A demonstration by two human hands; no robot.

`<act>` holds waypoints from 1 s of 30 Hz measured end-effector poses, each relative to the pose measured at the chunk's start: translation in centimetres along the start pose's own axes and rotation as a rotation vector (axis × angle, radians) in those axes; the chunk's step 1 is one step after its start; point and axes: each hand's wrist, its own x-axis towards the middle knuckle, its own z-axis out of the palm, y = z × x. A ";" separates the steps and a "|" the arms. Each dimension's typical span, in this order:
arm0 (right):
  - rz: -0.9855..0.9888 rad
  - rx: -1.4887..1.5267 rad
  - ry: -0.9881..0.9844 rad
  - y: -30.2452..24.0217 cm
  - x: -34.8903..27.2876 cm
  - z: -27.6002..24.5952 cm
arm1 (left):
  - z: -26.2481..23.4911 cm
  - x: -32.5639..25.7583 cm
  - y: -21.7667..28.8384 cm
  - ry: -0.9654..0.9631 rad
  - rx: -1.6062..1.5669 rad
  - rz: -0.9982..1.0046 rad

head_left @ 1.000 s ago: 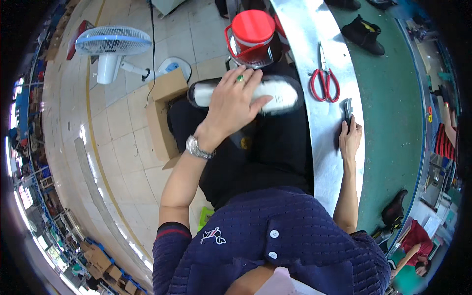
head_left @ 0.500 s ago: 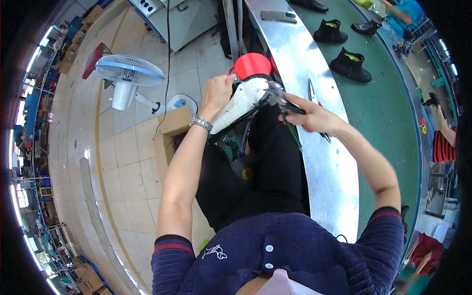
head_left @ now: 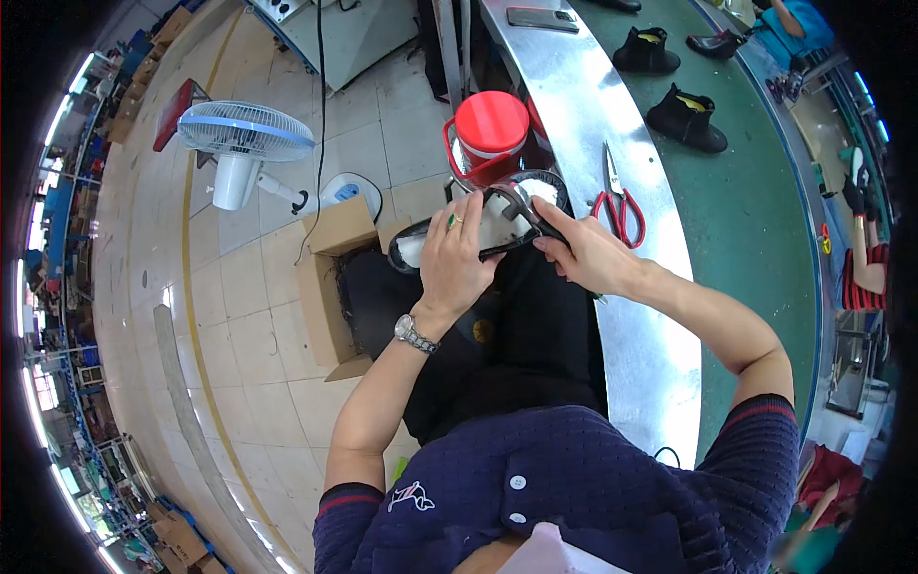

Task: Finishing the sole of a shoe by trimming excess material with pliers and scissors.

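A shoe (head_left: 409, 251) with a white underside and black edge lies bottom up above my lap, slanting from lower left to upper right. My left hand (head_left: 457, 256) is closed around its middle, fingers over the underside and the thumb at the near edge. My right hand (head_left: 595, 253) grips metal pliers (head_left: 516, 199) with dark handles. Their jaws reach over the shoe's white underside near its right end; exactly what they pinch is too small to tell. Red-handled scissors (head_left: 633, 222) lie on the metal bench just beyond my right hand.
A red lidded container (head_left: 491, 122) stands just past the shoe. The curved metal bench (head_left: 650, 354) runs along my right, with a phone (head_left: 542, 18) at its far end. Black boots (head_left: 688, 122) stand on the green surface beyond. Left are an open cardboard box (head_left: 320, 311) and a fan (head_left: 244, 129).
The shoe has turned from steeply slanted to nearly crosswise and come closer to me. My left hand has shifted from its far side to its middle. The pliers now lie over the underside.
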 end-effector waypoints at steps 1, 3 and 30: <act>0.001 -0.028 0.003 0.0 0.1 0.0 | 0.1 -0.2 -0.3 0.022 0.016 0.035; -0.001 -0.066 0.007 -0.5 0.6 -0.6 | 0.4 -0.9 -1.0 0.034 0.053 0.080; -0.076 -0.459 0.134 -3.1 4.7 -1.1 | 1.5 -0.5 -1.6 0.093 0.271 0.181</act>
